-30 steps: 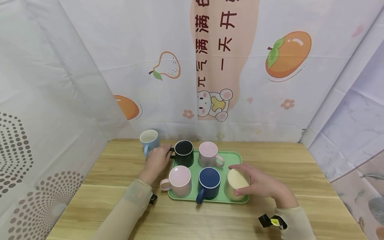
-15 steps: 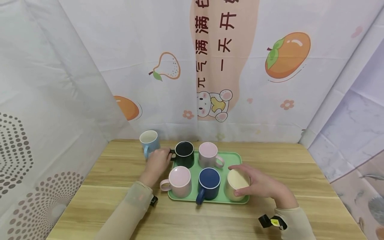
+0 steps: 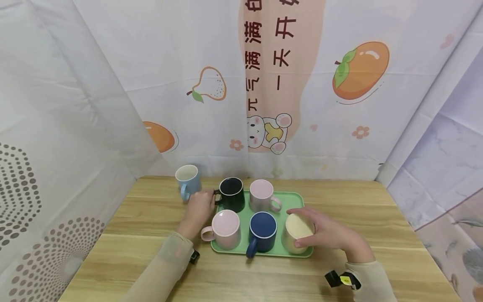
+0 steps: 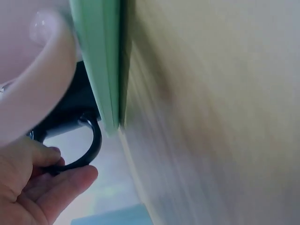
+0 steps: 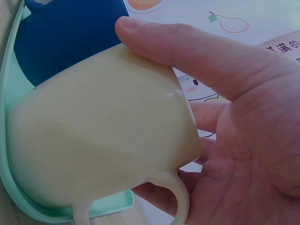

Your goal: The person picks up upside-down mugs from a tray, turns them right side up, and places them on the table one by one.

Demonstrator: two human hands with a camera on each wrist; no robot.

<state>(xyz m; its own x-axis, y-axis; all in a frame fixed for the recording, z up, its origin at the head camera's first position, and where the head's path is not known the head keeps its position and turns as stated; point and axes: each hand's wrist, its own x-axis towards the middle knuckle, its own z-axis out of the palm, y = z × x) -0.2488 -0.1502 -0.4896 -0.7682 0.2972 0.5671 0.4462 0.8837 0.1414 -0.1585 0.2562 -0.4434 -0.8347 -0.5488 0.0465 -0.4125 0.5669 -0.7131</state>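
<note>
My left hand pinches the handle of a black mug, thumb against fingers, as the left wrist view shows. That mug stands at the back left of a green tray. Around a cream mug at the tray's front right curls my right hand. In the right wrist view the thumb lies along one side of the cream mug, the fingers behind it. Also on the tray are a lilac mug, a pink mug and a navy mug.
Off the tray, a light blue mug stands at the table's back left, close to my left hand. A printed curtain hangs behind the wooden table. The pink mug's handle juts past the tray's left edge.
My left hand has drawn slightly toward me, its fingers bunching closer at the black mug's handle. The black mug has shifted a little to the right. My right hand stays still.
</note>
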